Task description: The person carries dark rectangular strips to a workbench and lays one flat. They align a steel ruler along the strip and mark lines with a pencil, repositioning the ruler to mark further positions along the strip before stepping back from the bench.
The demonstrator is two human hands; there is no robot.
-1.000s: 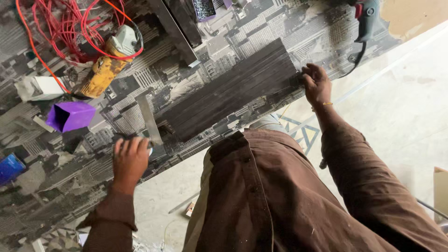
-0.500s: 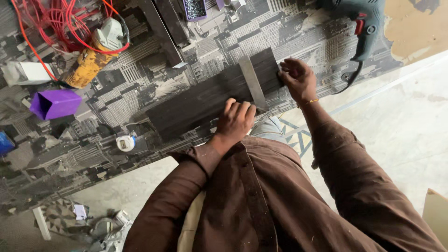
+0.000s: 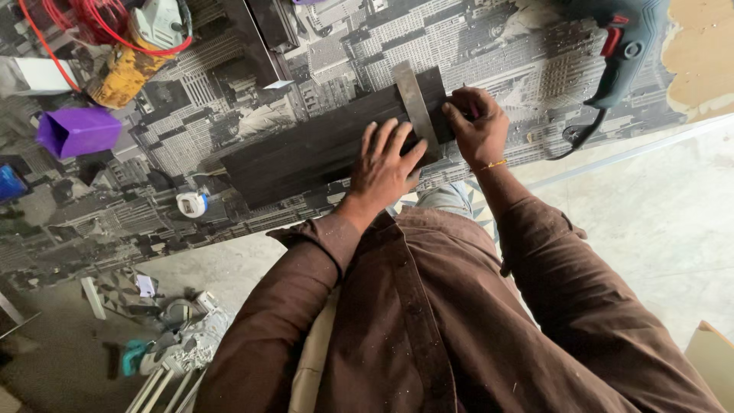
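1. Workbench (image 3: pixel 535 84) covered in a grey city-photo print, with a teal power drill (image 3: pixel 623 46) at the far right, a purple box (image 3: pixel 76 130) at the left, and a small tape measure (image 3: pixel 191 203) near the edge.
2. Our left hand (image 3: pixel 386 164) has come over from the tape measure and now presses flat, fingers spread, on the dark wood board (image 3: pixel 321 149) lying across the bench.
3. It's pinning the metal square (image 3: pixel 417 107) laid across the board.
4. Our right hand (image 3: pixel 478 126) is clenched at the square's edge, maybe around a pencil; we can't tell.
5. Looks like we're marking a line now.
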